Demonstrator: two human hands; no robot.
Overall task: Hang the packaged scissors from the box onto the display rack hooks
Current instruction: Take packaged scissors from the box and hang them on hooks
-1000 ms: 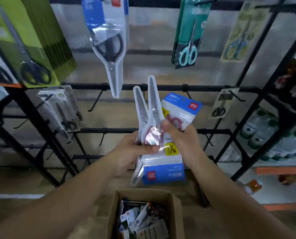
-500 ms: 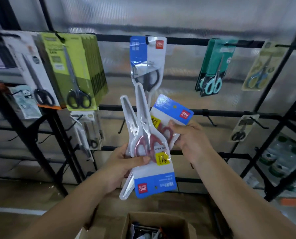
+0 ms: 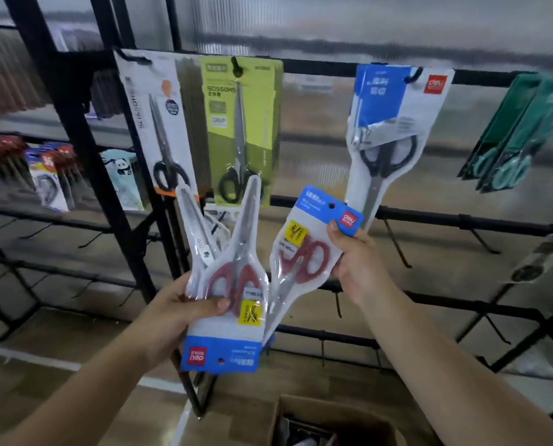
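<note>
Left hand (image 3: 175,312) gripping inverted packs (image 3: 227,284), right hand (image 3: 355,265) pinching upright pack (image 3: 304,252)

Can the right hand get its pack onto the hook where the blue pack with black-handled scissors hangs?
Probably yes. The right hand grips the red-handled pack header-up, hang hole exposed, just below the hanging blue pack. Nothing crosses the gap up to that hook, though its tip is hard to make out.
</note>
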